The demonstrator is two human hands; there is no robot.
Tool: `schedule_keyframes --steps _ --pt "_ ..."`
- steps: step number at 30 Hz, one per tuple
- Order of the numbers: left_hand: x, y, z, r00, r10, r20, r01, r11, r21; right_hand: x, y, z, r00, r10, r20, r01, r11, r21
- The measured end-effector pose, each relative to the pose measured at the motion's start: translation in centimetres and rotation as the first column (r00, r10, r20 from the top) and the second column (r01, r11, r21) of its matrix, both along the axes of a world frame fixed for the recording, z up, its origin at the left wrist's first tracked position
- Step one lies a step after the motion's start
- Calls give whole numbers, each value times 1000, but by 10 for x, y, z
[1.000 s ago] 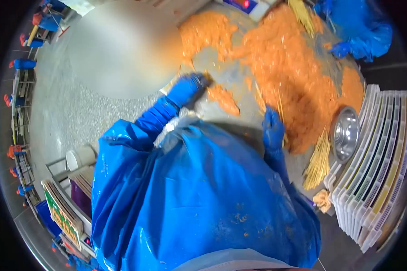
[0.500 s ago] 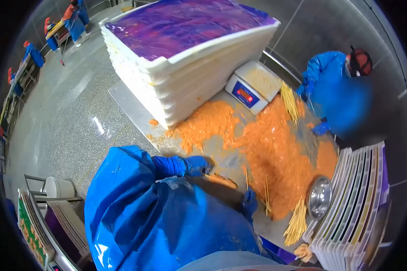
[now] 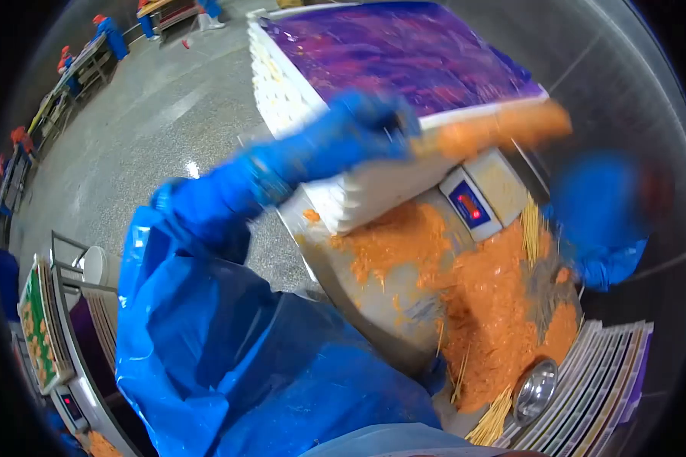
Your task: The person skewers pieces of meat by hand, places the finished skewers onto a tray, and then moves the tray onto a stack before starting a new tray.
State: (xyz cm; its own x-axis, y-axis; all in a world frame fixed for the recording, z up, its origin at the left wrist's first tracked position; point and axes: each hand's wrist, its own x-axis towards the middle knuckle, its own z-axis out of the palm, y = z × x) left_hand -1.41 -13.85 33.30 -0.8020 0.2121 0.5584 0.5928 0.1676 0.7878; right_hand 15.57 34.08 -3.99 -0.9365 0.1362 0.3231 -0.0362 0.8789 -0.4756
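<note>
My left hand (image 3: 377, 122), in a blue glove and blurred by motion, is raised over the near edge of the tray stack. Its closed fingers grip the end of a skewer of orange meat (image 3: 503, 131), which points to the right. My right hand (image 3: 433, 376) is low by the table edge, mostly hidden behind my blue apron, so its fingers do not show clearly. Just above it stands a thin wooden stick (image 3: 440, 335). Close by, more sticks (image 3: 460, 377) lie on a pile of orange meat (image 3: 480, 324) spread over the metal table (image 3: 335, 266).
White trays (image 3: 286, 80) stand stacked at the back, topped with purple film. Beside them sits a digital scale (image 3: 484, 194). Stick bundles (image 3: 492, 419), a steel bowl (image 3: 536, 392) and more trays (image 3: 587, 388) are at right. A blurred co-worker (image 3: 598, 221) in blue stands across the table.
My left hand has risen from the near table edge to the tray stack, carrying the meat skewer. The view has shifted left, and the co-worker has leaned lower.
</note>
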Motion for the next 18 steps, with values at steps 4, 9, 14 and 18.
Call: schedule_keyframes --steps 4,9,14,18 --pt "-15 -76 40 878 453 157 -386 862 -330 8 -17 25 957 -158 243 157 987 25" --pt "-57 -128 45 901 356 250 -258 900 -353 8 -21 23 935 -229 271 246 969 -33" --pt "-90 -150 76 949 268 168 -111 779 -617 5 -22 22 915 -261 308 293 954 -62" --pt "-124 -146 99 964 254 76 -52 461 -886 3 -24 17 910 -299 287 322 946 -35"
